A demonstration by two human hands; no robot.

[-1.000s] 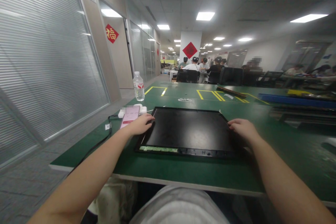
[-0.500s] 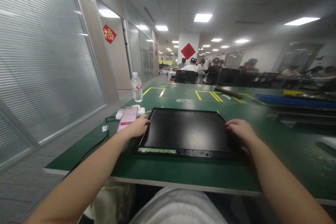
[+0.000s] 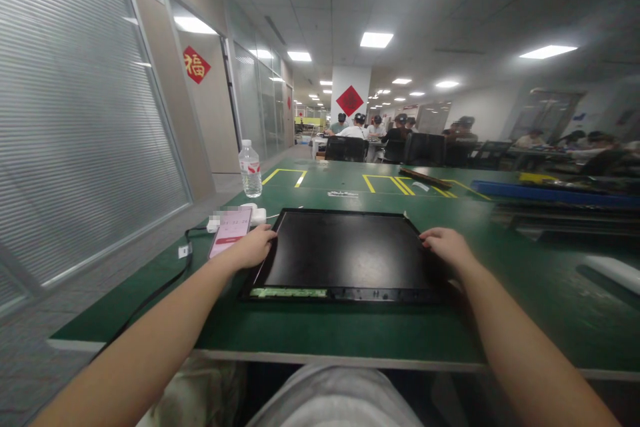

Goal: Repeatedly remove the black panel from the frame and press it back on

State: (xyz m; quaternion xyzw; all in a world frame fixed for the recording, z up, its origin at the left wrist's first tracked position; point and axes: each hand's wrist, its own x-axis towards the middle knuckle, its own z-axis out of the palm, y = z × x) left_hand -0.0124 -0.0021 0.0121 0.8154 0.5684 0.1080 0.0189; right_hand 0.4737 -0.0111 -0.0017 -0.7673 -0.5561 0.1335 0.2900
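A black flat display panel in a dark frame lies on the green table. Along its near edge runs a green circuit strip. My left hand is closed on the panel's left side, the fingertips at the frame and the thumb hidden. On the opposite side my right hand pinches the frame near the far right corner. A phone with a lit pink screen is just left of my left hand, close to the wrist.
A water bottle stands at the far left. White adapters and a black cable lie by the phone. Yellow tape marks, a dark bar and a long blue piece are further back. People sit beyond.
The view has swung slightly to the right, so everything appears a little further left. Both hands keep their hold on the panel, which has not visibly moved on the table.
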